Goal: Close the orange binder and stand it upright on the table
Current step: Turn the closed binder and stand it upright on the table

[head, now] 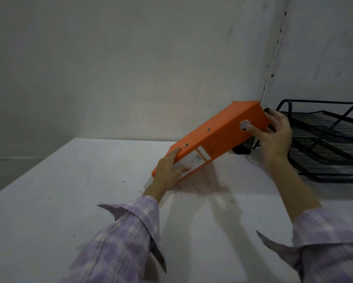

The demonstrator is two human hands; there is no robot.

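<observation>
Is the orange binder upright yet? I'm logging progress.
Not yet: the orange binder is closed but tilted, its lower end held by the left hand, its raised end by the right hand.

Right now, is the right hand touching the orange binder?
Touching. Head view: right hand grips the upper end of the tilted orange binder, one finger at the spine's ring hole.

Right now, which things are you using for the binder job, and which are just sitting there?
Part of the job:
- orange binder, closed and tilted, not yet upright
- left hand on its lower end
- right hand on its upper end
- white table

Just sitting there:
- black wire tray rack
- small black object behind the binder
</observation>
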